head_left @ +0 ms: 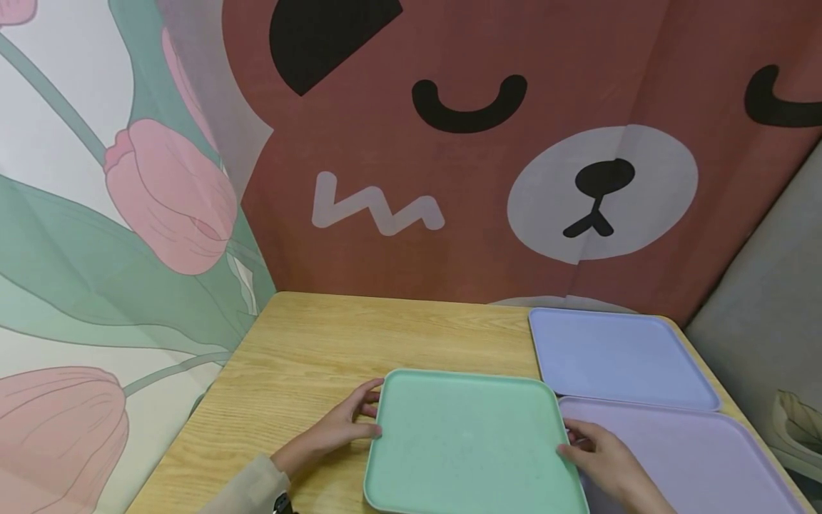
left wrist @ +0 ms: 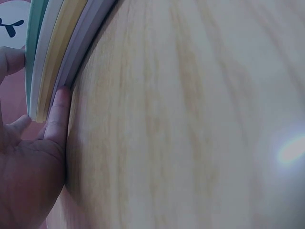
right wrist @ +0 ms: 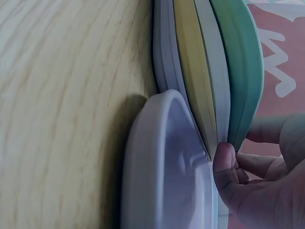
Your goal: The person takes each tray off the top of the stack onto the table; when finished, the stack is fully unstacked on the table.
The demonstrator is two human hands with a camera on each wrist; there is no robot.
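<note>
A stack of rectangular trays stands on the wooden table, with a mint-green tray (head_left: 469, 442) on top. In the left wrist view, white, yellow (left wrist: 56, 57) and purple tray edges show under the green one. My left hand (head_left: 343, 421) grips the left side of the stack, one digit low on the purple edge close to the table, another up at the green rim. Across from it, my right hand (head_left: 604, 457) pinches the green tray's right rim, a fingertip (right wrist: 224, 155) at the line between the green and white edges.
A lilac tray (head_left: 681, 450) lies right of the stack, its raised corner close against the stack's lower edges. Behind it lies a blue-violet tray (head_left: 623, 357). The wooden table (head_left: 359, 328) meets a bear-print cloth (head_left: 475, 235) at the back.
</note>
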